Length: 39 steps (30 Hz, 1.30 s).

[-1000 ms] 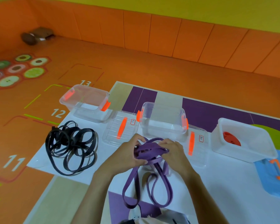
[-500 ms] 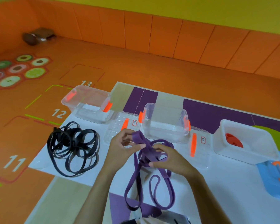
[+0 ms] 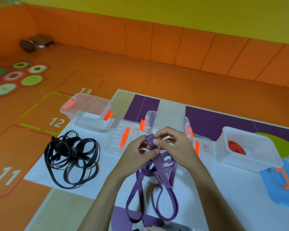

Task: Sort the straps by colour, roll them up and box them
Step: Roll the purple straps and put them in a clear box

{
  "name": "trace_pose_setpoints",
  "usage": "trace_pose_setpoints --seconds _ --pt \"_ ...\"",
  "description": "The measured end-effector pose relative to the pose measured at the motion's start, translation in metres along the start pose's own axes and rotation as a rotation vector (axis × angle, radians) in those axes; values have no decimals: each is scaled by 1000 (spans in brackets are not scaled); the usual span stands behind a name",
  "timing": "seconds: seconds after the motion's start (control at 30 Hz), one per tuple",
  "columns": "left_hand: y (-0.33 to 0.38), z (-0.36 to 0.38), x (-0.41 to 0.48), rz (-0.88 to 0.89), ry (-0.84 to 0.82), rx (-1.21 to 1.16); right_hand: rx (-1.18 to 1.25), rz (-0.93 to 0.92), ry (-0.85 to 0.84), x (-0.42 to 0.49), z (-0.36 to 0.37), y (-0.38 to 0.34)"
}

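The purple straps (image 3: pixel 154 189) hang in long loops from both hands down to the white sheet. My left hand (image 3: pixel 137 152) and my right hand (image 3: pixel 175 145) pinch a folded end of the purple strap between them, raised in front of the middle clear box (image 3: pixel 165 120). A tangle of black straps (image 3: pixel 72 157) lies on the sheet at the left, apart from both hands. A red rolled strap (image 3: pixel 235 146) sits inside the white box (image 3: pixel 247 162) at the right.
A second clear box (image 3: pixel 88 112) with orange clips stands at the back left. Two clear lids (image 3: pixel 118 140) (image 3: pixel 205 147) lie flat beside the boxes. A blue lid (image 3: pixel 280 185) lies at the right edge. An orange floor mat surrounds the sheet.
Both hands have lifted the purple strap's end higher and brought it together into a small fold; the hanging loops have stretched longer below.
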<state>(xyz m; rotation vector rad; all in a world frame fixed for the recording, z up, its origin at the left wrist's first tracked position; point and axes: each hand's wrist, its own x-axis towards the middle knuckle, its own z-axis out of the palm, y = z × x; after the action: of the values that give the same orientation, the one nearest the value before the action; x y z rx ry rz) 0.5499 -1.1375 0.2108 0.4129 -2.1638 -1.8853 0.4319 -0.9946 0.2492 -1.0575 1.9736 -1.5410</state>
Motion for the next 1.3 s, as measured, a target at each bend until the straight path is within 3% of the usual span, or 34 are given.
trace_pose_setpoints --seconds 0.2,0.4,0.53,0.83,1.3 --pt "-12 13 11 -157 -250 48 117 36 48 2 -9 -1" --pt "-22 20 17 -198 -315 76 370 65 320 11 -20 -9" --pt "-24 15 30 -144 -304 172 517 87 460 17 -38 -9" --pt "23 2 60 85 -80 156 725 125 702 32 -74 -14" --pt "173 -12 90 366 -110 78 825 16 707 60 -81 -52"
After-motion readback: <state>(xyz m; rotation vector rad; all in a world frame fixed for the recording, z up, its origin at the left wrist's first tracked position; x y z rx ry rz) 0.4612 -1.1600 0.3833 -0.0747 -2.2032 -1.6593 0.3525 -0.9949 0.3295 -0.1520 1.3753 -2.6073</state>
